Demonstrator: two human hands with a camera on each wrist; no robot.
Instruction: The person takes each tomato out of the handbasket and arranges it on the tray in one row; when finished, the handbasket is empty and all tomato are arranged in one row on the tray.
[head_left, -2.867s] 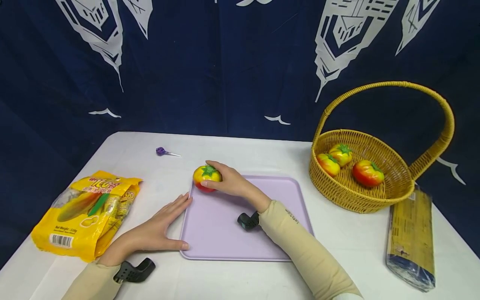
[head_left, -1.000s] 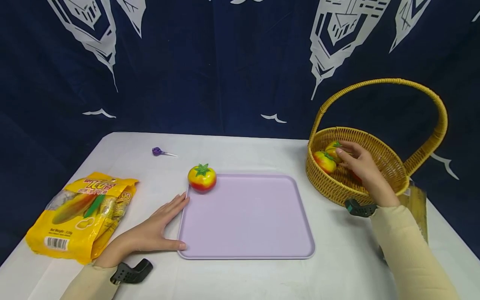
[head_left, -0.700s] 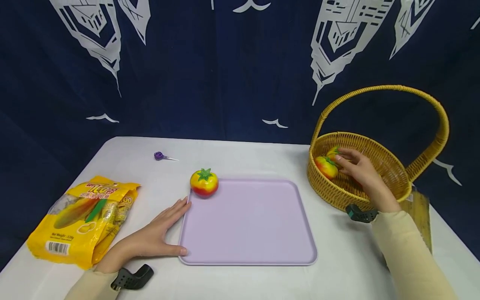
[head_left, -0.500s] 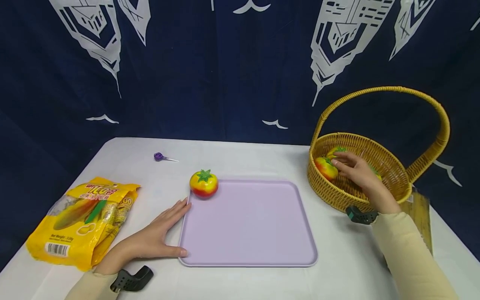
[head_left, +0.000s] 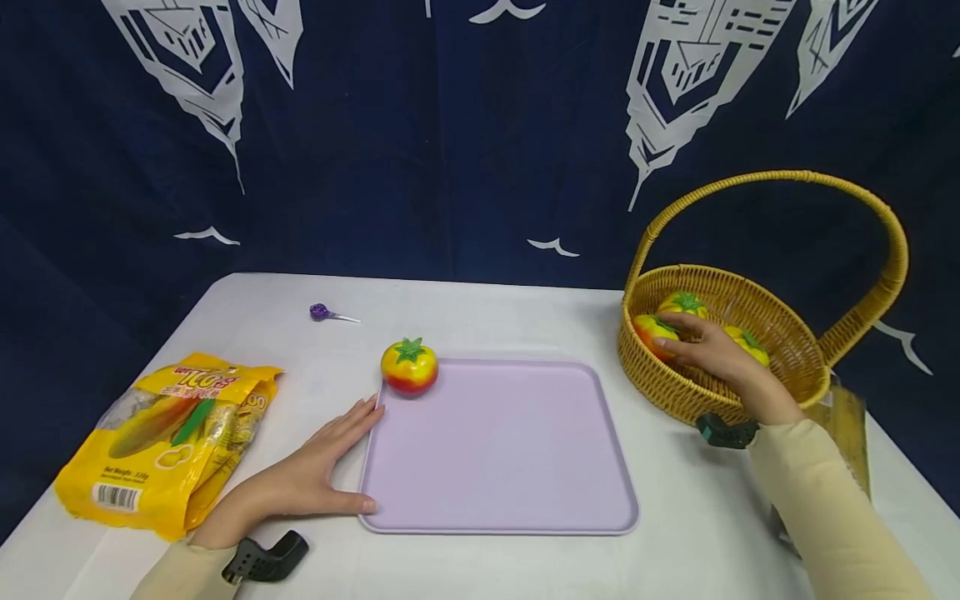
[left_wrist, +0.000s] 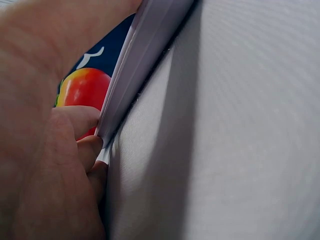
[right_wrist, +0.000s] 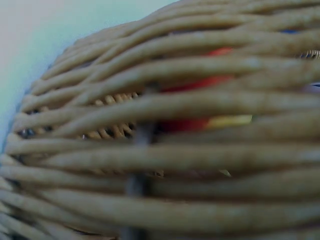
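My left hand (head_left: 311, 472) lies spread at the left edge of a lilac tray (head_left: 498, 450), thumb and fingertips touching its rim. In the left wrist view, its fingers (left_wrist: 87, 120) meet the tray's side. A red-yellow toy tomato (head_left: 409, 367) with green leaves sits upright on the tray's back left corner. My right hand (head_left: 712, 350) reaches into a wicker basket (head_left: 667, 392) and holds the left toy tomato (head_left: 651, 333) between thumb and fingers. Two more toy tomatoes, a rear one (head_left: 684, 303) and a right one (head_left: 747, 343), lie beside it. Basket weave hides the right hand in the right wrist view.
A yellow candy bag (head_left: 165, 442) lies left of my left hand. Behind the tray is a purple lollipop (head_left: 321, 312). The basket's tall handle (head_left: 806, 177) arches over its opening. A flat wrapped package (head_left: 847, 429) lies partly under my right sleeve.
My right hand has released a toy tomato at the tray's back left corner and moved into the basket. There it has shifted from the rear tomato to the left one. My left hand stays put.
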